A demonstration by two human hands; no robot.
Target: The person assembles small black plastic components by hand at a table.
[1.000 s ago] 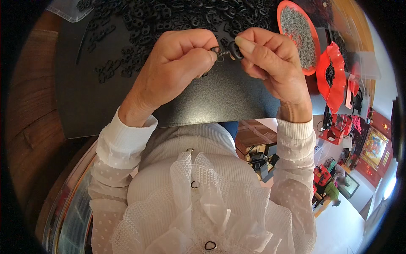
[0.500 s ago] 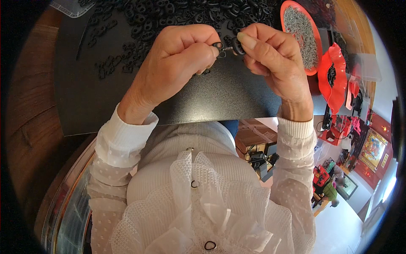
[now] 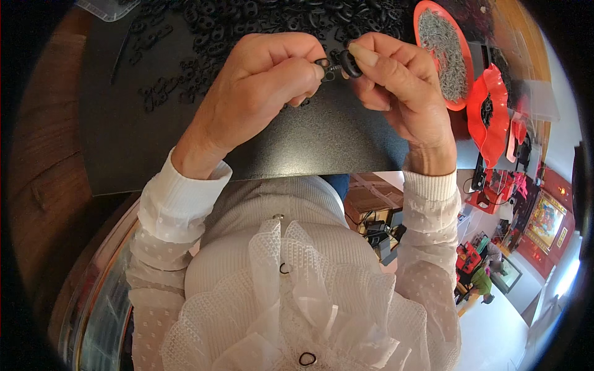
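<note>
My left hand (image 3: 266, 86) pinches a black looped piece (image 3: 328, 76), my right hand (image 3: 399, 83) a black rounded piece (image 3: 351, 64); spring (image 3: 336, 68) between the 2, over the table (image 3: 297, 139); if I pinch off-axis, spring could ping out.

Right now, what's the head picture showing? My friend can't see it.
A person's left hand holds a small black looped piece and the right hand a rounded black piece, with a small spring between them. Beyond, many black pieces lie on a dark table; to the right is a red bowl of grey bits.
</note>
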